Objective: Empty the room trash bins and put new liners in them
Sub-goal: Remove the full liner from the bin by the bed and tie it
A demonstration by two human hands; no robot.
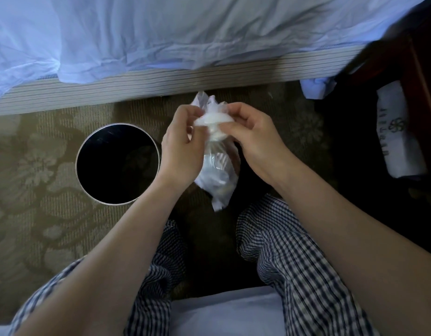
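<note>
A round black trash bin [117, 163] with a metal rim stands on the patterned carpet at left centre; its inside looks dark and bare, with no liner showing. To its right hangs a clear plastic bag [218, 175] with pale contents, its neck bunched at the top. My left hand [183, 146] pinches the bunched neck from the left and my right hand [253, 141] pinches it from the right. Both hands are above the carpet, beside the bin, not over it.
A bed with a white sheet [185, 40] and striped base [161, 86] runs across the top. A dark wooden nightstand [408, 69] stands at right with a white printed bag [396, 132] below it. My checked trouser legs [294, 263] fill the bottom.
</note>
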